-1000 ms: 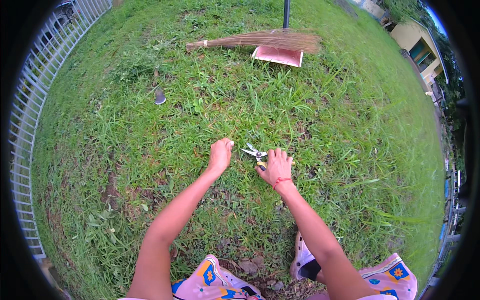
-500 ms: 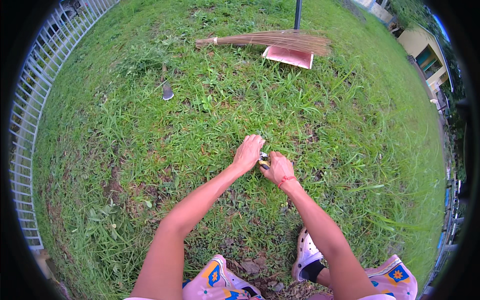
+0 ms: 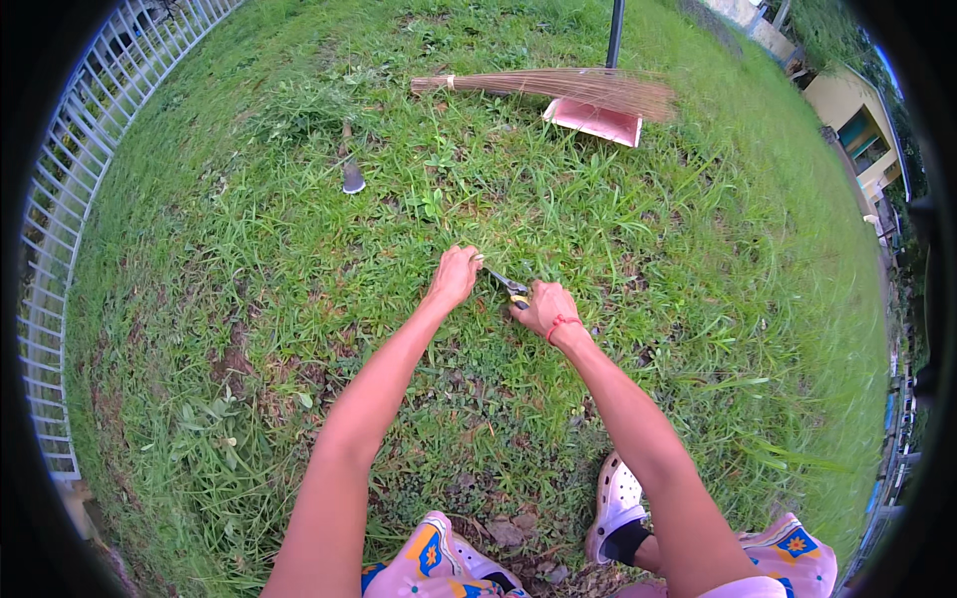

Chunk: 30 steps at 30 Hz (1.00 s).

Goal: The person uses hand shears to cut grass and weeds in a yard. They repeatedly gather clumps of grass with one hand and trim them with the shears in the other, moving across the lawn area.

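My right hand [image 3: 550, 307] is closed round the handles of small pruning shears [image 3: 514, 289], with yellow and black showing at the grip. Their metal blades point up and left toward my left hand [image 3: 456, 274]. That hand is low over the grass [image 3: 399, 289] with its fingers curled together; a pale bit shows at the fingertips, but what they pinch is too small to name. The blade tip lies close to the left fingertips; whether they touch I cannot tell.
Beyond my hands lies a stick broom [image 3: 538, 85] across a pink long-handled dustpan [image 3: 593, 122]. A small metal-bladed tool [image 3: 353, 177] rests left of them beside a pile of pulled weeds [image 3: 299, 108]. A white fence [image 3: 60, 229] runs along the left. My clogs [image 3: 620, 493] are below.
My left hand has moved left and slightly farther out, away from the right hand. The shears' blades, mostly hidden before, now show between the hands. The view has shifted slightly.
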{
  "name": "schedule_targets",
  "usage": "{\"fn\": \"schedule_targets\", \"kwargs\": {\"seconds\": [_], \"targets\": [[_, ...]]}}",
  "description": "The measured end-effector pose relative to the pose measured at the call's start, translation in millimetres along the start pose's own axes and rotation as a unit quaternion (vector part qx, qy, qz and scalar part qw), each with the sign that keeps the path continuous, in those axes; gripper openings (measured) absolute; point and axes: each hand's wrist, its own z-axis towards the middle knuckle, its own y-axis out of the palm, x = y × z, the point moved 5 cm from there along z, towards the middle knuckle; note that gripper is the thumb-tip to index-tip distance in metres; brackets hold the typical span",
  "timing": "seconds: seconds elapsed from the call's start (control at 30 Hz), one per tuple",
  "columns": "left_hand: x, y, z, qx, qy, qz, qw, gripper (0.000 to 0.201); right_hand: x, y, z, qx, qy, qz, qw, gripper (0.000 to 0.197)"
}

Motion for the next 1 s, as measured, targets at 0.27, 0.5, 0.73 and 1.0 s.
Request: {"fn": "schedule_targets", "kwargs": {"seconds": [0.27,0.5,0.73,1.0], "targets": [[-7,-13,8,-0.081,0.047,0.018,0.995,0.03,-26,3,-4,0.134,-0.113,-0.088,0.981,0.062],[-23,-24,15,-0.045,0.046,0.003,0.998,0.034,-34,14,9,0.068,-0.134,0.003,0.989,0.053],[-3,-11,55,-0.005,0.113,-0.062,0.992,0.037,1,-20,11,0.162,-0.077,-0.067,0.981,0.062],[-16,8,88,-0.036,-0.096,-0.428,0.898,0.029,-28,-11,52,0.067,-0.122,-0.063,0.988,0.051]]}}
